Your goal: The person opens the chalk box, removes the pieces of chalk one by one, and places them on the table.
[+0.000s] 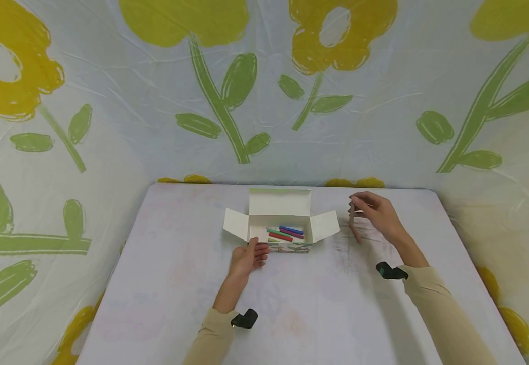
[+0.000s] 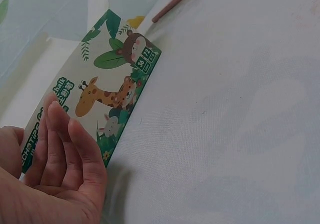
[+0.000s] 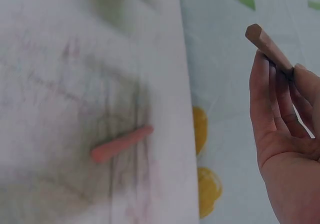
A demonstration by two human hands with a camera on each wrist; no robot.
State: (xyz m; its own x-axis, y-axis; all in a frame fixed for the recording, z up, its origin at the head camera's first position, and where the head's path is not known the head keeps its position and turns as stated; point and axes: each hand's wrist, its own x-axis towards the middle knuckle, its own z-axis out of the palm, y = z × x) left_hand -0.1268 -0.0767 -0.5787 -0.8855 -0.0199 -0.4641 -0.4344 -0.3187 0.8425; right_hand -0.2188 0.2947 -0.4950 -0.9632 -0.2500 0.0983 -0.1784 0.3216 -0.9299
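An open chalk box with printed animals on its front stands toward the back of the table. Several coloured chalk sticks lie inside. My left hand grips the box's front wall near its left end, thumb at the top edge and fingers against the printed face. Off to the right of the box, my right hand pinches a brown chalk stick between thumb and fingertips, raised above the table. Below it, a reddish chalk stick lies on the tabletop, apart from the hand.
The box's lid stands up at the back, and its side flaps spread outward. Dark smudges mark the pale table near the loose stick. A flower-printed cloth hangs right behind the table's back edge.
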